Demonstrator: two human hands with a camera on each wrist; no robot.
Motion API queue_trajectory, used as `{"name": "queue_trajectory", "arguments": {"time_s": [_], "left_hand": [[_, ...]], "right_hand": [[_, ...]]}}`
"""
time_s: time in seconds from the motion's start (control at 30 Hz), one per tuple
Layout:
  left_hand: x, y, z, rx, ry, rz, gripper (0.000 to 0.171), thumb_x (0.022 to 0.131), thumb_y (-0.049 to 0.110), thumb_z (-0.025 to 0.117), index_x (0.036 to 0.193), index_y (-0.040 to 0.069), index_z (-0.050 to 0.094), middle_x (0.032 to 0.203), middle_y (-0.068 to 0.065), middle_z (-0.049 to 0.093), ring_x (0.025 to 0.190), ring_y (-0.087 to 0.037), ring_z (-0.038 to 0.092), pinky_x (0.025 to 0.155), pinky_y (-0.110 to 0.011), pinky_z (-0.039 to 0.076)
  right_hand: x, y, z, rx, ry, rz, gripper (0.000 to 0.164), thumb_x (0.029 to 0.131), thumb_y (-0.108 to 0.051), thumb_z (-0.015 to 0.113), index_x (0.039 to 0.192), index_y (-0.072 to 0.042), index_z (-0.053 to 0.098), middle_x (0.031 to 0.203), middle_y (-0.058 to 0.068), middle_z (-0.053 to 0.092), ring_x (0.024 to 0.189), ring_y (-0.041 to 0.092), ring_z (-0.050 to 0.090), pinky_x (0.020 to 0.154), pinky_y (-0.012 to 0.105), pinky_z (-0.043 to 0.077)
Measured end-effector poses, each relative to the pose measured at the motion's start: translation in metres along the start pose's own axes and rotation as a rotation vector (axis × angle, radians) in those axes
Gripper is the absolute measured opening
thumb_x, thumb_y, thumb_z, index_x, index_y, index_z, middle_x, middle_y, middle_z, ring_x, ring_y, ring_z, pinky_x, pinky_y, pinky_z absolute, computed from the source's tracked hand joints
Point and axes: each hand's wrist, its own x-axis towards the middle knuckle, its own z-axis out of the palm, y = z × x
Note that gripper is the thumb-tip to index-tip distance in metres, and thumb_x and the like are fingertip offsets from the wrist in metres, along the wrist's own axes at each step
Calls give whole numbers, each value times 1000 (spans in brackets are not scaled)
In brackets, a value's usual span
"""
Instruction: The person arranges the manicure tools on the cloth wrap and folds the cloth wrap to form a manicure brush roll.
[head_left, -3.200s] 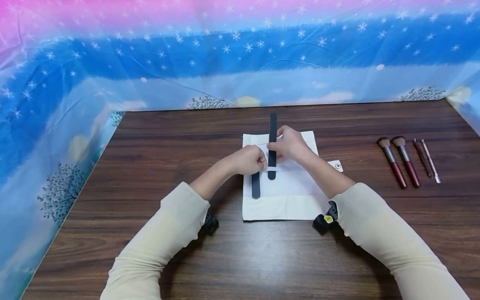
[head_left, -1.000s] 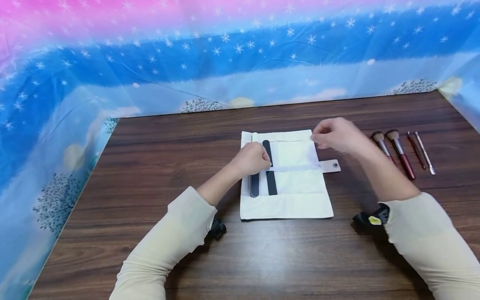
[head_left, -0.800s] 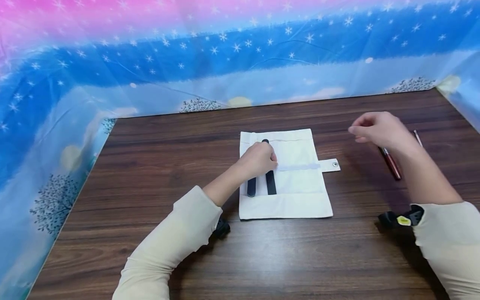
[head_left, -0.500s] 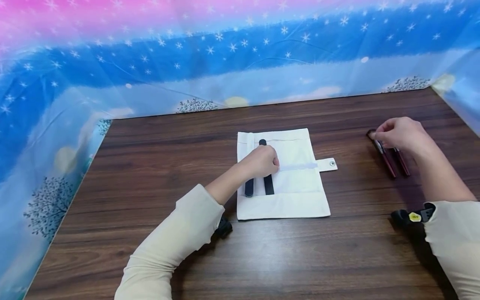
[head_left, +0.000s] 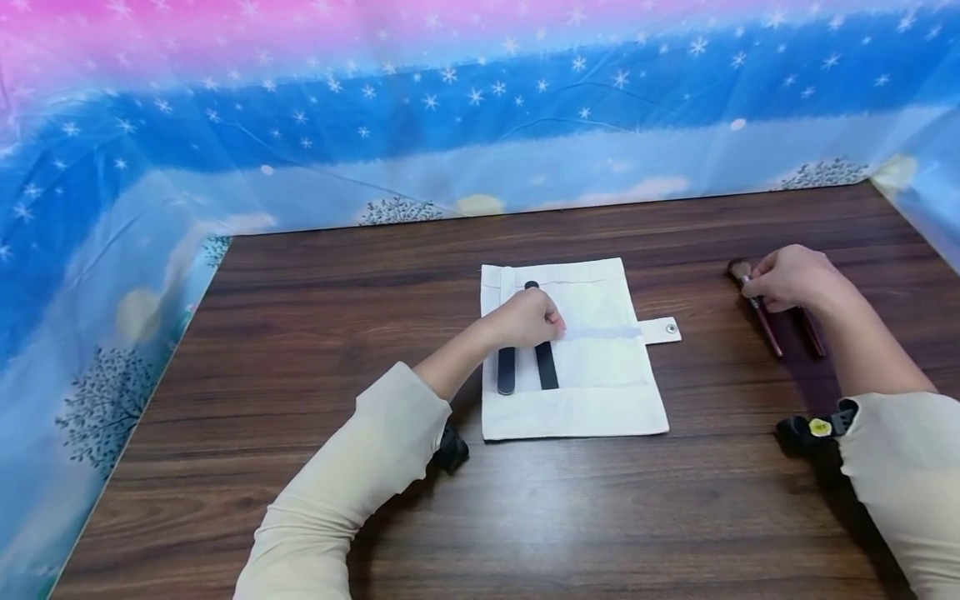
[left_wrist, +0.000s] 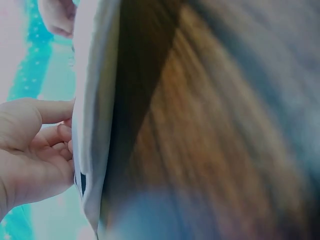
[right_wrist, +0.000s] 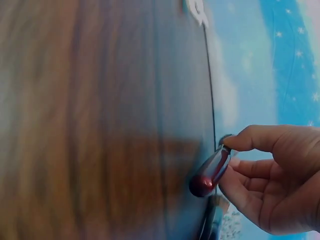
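Note:
In the head view, a white cloth roll-up pouch (head_left: 592,412) lies unfolded on the table. Two black nail files are tucked under its white elastic band (head_left: 600,332): a left file (head_left: 506,372) and a right file (head_left: 547,367). My left hand (head_left: 525,318) covers part of both, its thumb and fingertips pinching the band just right of the second file. At the right, my right hand (head_left: 795,277) pinches a makeup brush (head_left: 767,325) by its metal collar, thumb against fingers. The right wrist view shows that brush's dark red handle (right_wrist: 212,172) slanting out of the grip.
A second makeup brush (head_left: 812,333) lies beneath the right hand, mostly covered. A snap tab (head_left: 662,330) sticks out from the pouch's right side. Dark wooden table (head_left: 645,517) surrounds everything, with a snowflake-printed cloth (head_left: 420,125) hanging behind it.
The second file went under the band, and the right hand left it for the brushes, where it now holds one, shifted slightly left. My left hand slid rightward along the band.

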Motion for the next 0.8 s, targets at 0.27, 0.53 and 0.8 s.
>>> {"name": "queue_trajectory", "arguments": {"time_s": [0.27,0.53,0.8], "left_hand": [[3,2,2,-35,13,-8,13,89,5,59,88,0,71,89,-7,66,68,-14,48,61,-19,34],[4,1,2,-23,0,8,14,90,5,58,89,-1,71,89,-7,67,67,-13,47,60,-18,33],[2,2,0,-19,1,10,14,90,5,58,92,0,71,82,-7,65,67,-13,48,60,-18,33]], "right_hand": [[-1,-29,5,69,105,-53,40,88,-24,58,109,10,52,88,19,61,66,18,62,64,42,49],[3,-65,13,215,117,-162,52,91,-28,54,126,9,41,117,29,50,75,18,67,83,49,44],[11,-95,29,373,219,-196,42,90,-28,57,117,3,48,103,14,55,73,17,65,79,43,47]]}}
